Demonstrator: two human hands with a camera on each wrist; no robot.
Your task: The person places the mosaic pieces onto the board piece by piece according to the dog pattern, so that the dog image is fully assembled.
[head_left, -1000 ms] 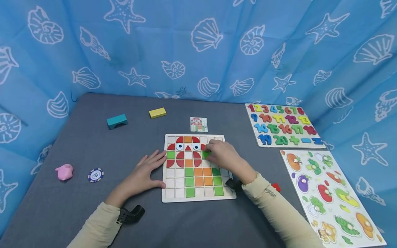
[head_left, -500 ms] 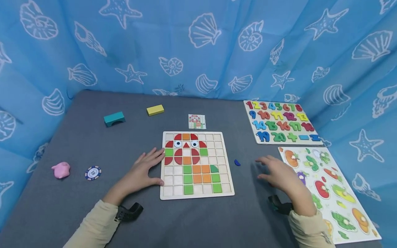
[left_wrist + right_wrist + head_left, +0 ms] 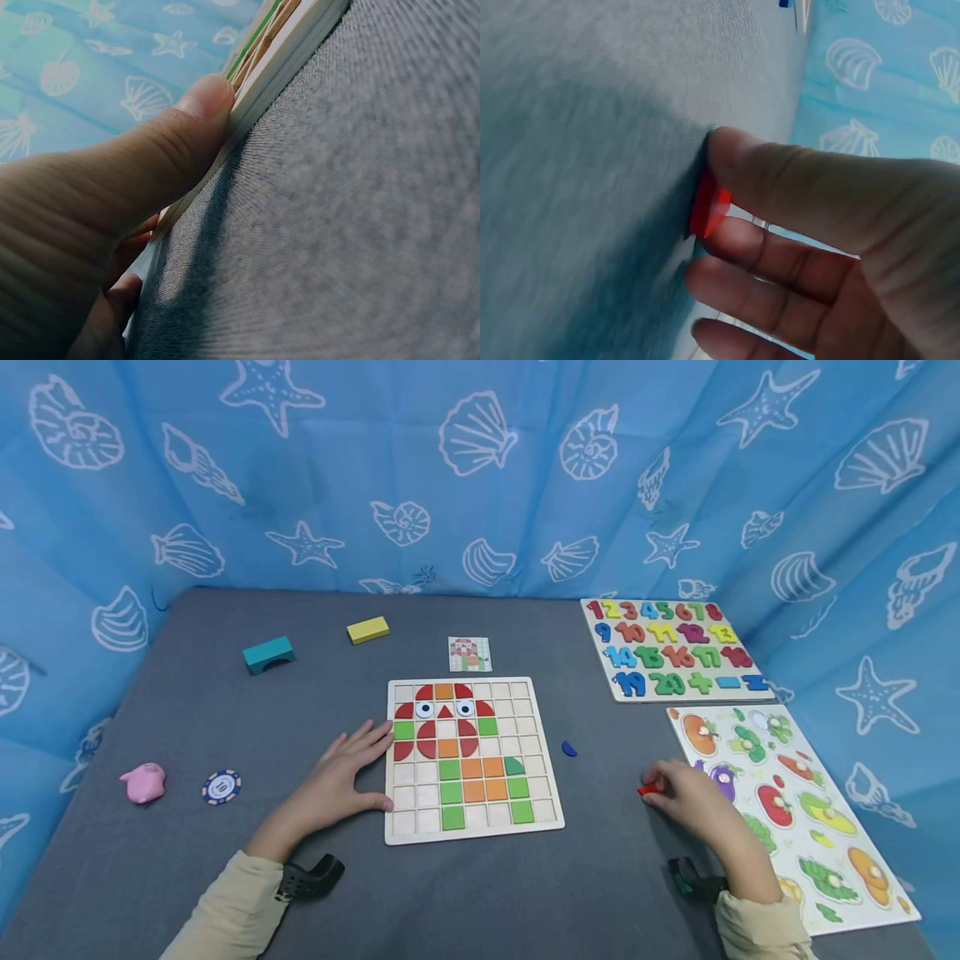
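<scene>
My left hand (image 3: 341,781) rests along the left edge of a wooden grid board (image 3: 472,832), its fingers extended and its thumb (image 3: 206,101) against the rim in the left wrist view. Red, green and orange tiles and two eye tiles fill some of the board's squares. Right of the board, low over the table, my right hand (image 3: 690,802) pinches a small red block (image 3: 709,202) between thumb and fingertips. The fingers partly cover the block. A small dark-blue half-round piece (image 3: 569,748) lies between the board and my right hand.
Behind the board lies a small picture card (image 3: 469,654). A number puzzle (image 3: 617,685) and a vegetable puzzle (image 3: 806,914) are on the right. On the left are a teal arch block (image 3: 270,655), a yellow block (image 3: 368,630), a pink pig (image 3: 144,782) and a poker chip (image 3: 222,787).
My right hand has left the board's right side, swung right, and taken hold of the red block. A red tile now shows where that hand was. My left hand stays at the board's edge.
</scene>
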